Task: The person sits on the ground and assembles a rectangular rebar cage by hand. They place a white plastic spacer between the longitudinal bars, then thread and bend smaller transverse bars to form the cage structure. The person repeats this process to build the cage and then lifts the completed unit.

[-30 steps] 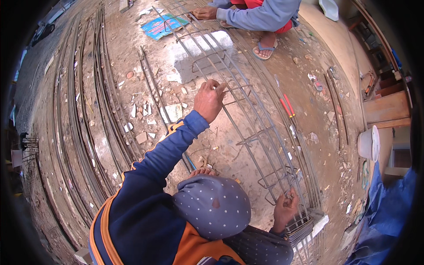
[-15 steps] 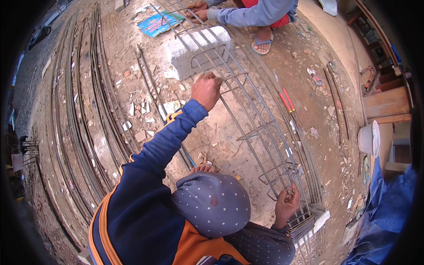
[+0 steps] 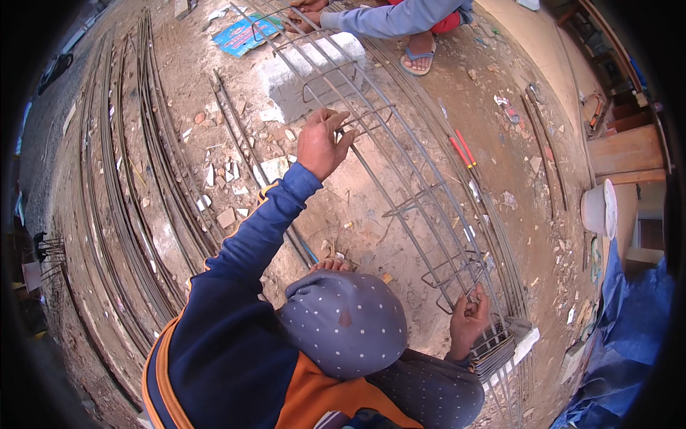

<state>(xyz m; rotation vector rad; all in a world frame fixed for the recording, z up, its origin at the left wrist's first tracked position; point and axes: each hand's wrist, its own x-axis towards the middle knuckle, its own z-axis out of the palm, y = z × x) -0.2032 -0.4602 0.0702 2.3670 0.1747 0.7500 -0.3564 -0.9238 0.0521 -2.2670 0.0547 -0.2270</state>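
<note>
A long rebar cage (image 3: 404, 154) of thin steel bars with bent square stirrups runs from the top of the view down to the lower right. My left hand (image 3: 323, 145) is at its left bar, thumb and fingers curled around the corner of a stirrup (image 3: 371, 119). Close to the cage's near end, my right hand (image 3: 469, 314) has its fingers bent together beside another stirrup (image 3: 451, 275). What those fingers pinch is too small to make out. A stack of stirrups (image 3: 494, 356) lies around the bars beside my right wrist.
A white block (image 3: 286, 82) sits under the cage's far part. At the far end a co-worker's hands (image 3: 304, 18) touch the bars. Red-handled pliers (image 3: 463, 149) lie right of the cage. Long loose bars (image 3: 153, 136) cover the ground at left; a white bucket (image 3: 599, 207) stands at right.
The fingers of my left hand have loosened and spread a little at the stirrup. My right hand has shifted slightly, staying by the near end. The whole view has moved a little.
</note>
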